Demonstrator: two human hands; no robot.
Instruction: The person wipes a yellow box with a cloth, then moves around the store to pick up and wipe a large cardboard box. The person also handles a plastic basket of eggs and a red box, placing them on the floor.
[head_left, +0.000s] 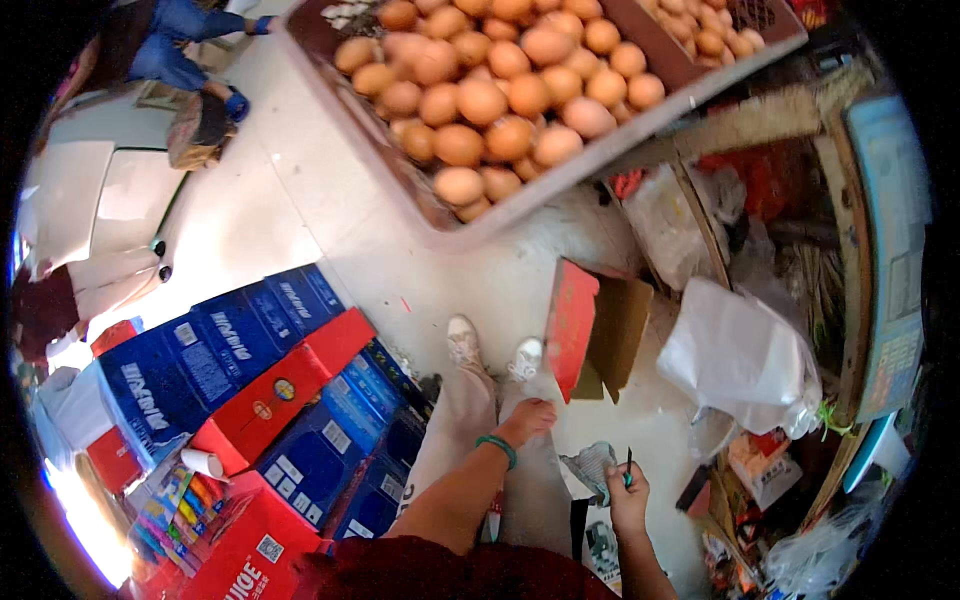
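Note:
My left hand (529, 421), with a green bracelet (498, 450) at the wrist, hangs in front of my light trousers (466, 409). Its fingers are curled, and nothing shows in them. In my right hand (630, 491) is a crumpled grey cloth (592, 465). The same hand grips a small tool with a dark, narrow tip and a green handle (628, 474); it may be a small knife. An open red cardboard box (574, 330) stands on the floor just past my shoes. Farther ahead, brown eggs (484, 101) fill a brown plastic crate (480, 229).
Stacked blue cartons (225, 345) and a red carton (281, 390) rise at the left. Wooden shelving (750, 120) with white plastic bags (739, 352) lines the right. Another person's leg (176, 67) shows at the upper left, near a white table (135, 191).

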